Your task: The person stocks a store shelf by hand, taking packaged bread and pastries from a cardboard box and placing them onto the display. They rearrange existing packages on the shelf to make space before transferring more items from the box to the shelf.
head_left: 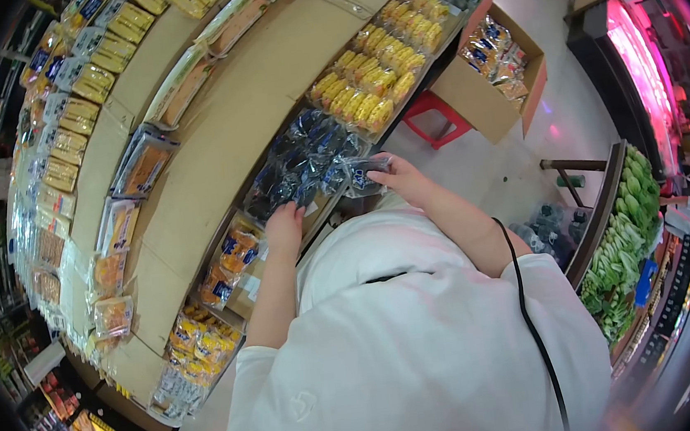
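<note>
A clear plastic packet with dark contents (364, 174) is pinched in my right hand (401, 180), between thumb and fingers at the shelf's front edge. To its left, my left hand (284, 225) bends down over the near edge of a pile of similar dark packets (306, 154). Its fingertips are closed against one of them, partly hidden by the wrapping. The pile fills a section of the low display shelf, between packs of yellow rolls (376, 63) and orange-and-blue bread packs (236, 249).
Cardboard (214, 153) covers the shelf top, with bread packs (141, 164) beyond. A red stool (435, 119) and an open carton of packets (496, 60) stand at the right. Leafy greens (622, 247) fill a stand nearer me. A black cable (530, 322) hangs over my white shirt.
</note>
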A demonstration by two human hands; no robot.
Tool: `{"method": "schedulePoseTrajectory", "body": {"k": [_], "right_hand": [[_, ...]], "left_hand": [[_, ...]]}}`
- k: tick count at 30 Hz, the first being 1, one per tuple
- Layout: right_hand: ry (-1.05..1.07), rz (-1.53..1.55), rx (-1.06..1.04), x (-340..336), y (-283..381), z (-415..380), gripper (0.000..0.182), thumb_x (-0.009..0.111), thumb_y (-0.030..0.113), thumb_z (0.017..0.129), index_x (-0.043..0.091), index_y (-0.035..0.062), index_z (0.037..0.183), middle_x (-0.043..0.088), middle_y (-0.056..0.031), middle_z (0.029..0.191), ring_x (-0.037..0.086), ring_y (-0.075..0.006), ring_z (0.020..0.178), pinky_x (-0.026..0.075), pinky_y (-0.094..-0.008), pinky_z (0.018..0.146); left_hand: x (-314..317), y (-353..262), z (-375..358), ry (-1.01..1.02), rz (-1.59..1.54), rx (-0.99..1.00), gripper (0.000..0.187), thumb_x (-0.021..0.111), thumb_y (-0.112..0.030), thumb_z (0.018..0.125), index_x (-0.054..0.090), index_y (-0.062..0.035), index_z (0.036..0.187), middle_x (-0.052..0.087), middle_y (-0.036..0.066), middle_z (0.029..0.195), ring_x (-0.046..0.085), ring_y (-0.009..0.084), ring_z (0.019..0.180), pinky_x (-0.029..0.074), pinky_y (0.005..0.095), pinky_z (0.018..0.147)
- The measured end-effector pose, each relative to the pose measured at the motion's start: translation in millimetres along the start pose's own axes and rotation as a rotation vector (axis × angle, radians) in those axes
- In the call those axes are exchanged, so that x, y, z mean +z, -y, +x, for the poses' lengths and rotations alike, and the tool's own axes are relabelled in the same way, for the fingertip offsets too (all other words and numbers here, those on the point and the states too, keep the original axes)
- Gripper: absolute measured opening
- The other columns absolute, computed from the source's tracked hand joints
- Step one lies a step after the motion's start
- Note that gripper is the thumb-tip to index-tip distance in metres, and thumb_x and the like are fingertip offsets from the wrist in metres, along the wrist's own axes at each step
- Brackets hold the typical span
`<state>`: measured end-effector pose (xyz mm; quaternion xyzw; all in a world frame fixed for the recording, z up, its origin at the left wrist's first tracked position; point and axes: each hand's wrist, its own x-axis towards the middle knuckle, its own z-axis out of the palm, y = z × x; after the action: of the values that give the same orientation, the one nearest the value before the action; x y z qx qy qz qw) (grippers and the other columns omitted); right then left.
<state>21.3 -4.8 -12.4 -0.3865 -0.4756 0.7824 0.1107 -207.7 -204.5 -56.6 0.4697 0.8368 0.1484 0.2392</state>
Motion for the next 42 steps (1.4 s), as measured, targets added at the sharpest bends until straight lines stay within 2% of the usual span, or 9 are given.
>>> {"method": "schedulePoseTrajectory", "body": {"k": [6,7,13,16,21,28,29,34,42], "right_hand": [[-0.064,-0.015,0.035,-10,27,-13,0.035,0.068,0.016,0.091,0.054,0.0039,0.121,0.064,-0.0004,0.099,0.06,-0.0097,0.09,0.048,-0.0255,0.083],[-0.076,0.03,0.007,-14,22,-14,0.035,0.069,0.016,0.091,0.054,0.0042,0.121,0.064,-0.0007,0.098,0.06,-0.0096,0.09,0.048,-0.0256,0.082],[-0.171,0.075,0.004,-48,14,-16,0.037,0.072,0.022,0.089,0.055,0.0078,0.12,0.064,-0.0011,0.094,0.059,-0.0094,0.085,0.045,-0.0254,0.069],[-0.189,0.131,0.036,-70,12,-1,0.037,0.072,0.024,0.089,0.056,0.0093,0.119,0.063,0.0006,0.092,0.058,-0.0076,0.082,0.043,-0.0238,0.066],[-0.193,0.22,-0.008,-114,13,24,0.034,0.072,0.025,0.089,0.056,0.0109,0.115,0.062,0.0013,0.095,0.056,-0.0073,0.082,0.043,-0.0237,0.065],[-0.506,0.378,-0.07,-292,51,39,0.034,0.068,0.018,0.091,0.053,0.0095,0.121,0.061,-0.0053,0.112,0.061,-0.0188,0.103,0.051,-0.0368,0.084],[-0.571,0.378,-0.152,-335,49,46,0.035,0.068,0.019,0.091,0.053,0.0094,0.121,0.061,-0.005,0.112,0.061,-0.0183,0.101,0.051,-0.0356,0.082],[-0.884,0.281,-0.379,-505,92,60,0.033,0.072,0.02,0.088,0.056,0.0073,0.115,0.062,-0.0032,0.1,0.056,-0.0111,0.084,0.041,-0.0244,0.067],[-0.989,-0.105,-0.159,-649,93,121,0.043,0.08,0.023,0.08,0.059,0.0052,0.113,0.06,-0.0048,0.091,0.056,-0.014,0.075,0.048,-0.0297,0.062]], "left_hand": [[-54,-21,-16,-0.207,-0.246,0.269,0.01,0.066,-0.014,0.088,0.065,-0.0036,0.088,0.063,0.013,0.106,0.061,0.0341,0.079,0.05,0.0386,0.073],[-63,-27,-17,-0.232,-0.294,0.339,0.011,0.064,-0.009,0.09,0.065,-0.0024,0.099,0.065,0.009,0.106,0.063,0.0252,0.083,0.05,0.0335,0.077],[-44,-14,1,0.175,-1.47,-0.09,0.022,0.058,-0.007,0.095,0.059,-0.0002,0.116,0.067,0.007,0.109,0.063,0.0134,0.098,0.05,0.0284,0.087],[-48,-50,14,0.129,-1.695,-0.014,0.021,0.055,-0.008,0.096,0.06,-0.004,0.116,0.068,0.006,0.108,0.064,0.0152,0.098,0.05,0.0289,0.087],[-50,-104,32,0.123,-1.845,-0.052,0.041,0.059,-0.03,0.09,0.053,-0.005,0.121,0.061,0.01,0.118,0.059,0.0258,0.111,0.046,0.0425,0.096],[-30,-194,83,0.24,-1.798,-0.155,0.05,0.058,-0.036,0.09,0.046,-0.0077,0.129,0.059,0.01,0.113,0.06,0.0247,0.105,0.05,0.0417,0.091],[-22,-211,93,0.101,-1.796,-0.259,0.05,0.058,-0.036,0.09,0.046,-0.0077,0.129,0.06,0.012,0.114,0.061,0.0256,0.104,0.051,0.0413,0.087],[-8,-301,145,0.14,-1.72,-0.219,0.048,0.058,-0.031,0.092,0.046,-0.0078,0.133,0.06,0.012,0.119,0.061,0.0255,0.105,0.054,0.04,0.082],[11,-409,206,0.027,-1.7,-0.243,0.04,0.058,-0.009,0.093,0.045,-0.003,0.131,0.06,0.013,0.119,0.061,0.0253,0.106,0.05,0.0391,0.093]]}}
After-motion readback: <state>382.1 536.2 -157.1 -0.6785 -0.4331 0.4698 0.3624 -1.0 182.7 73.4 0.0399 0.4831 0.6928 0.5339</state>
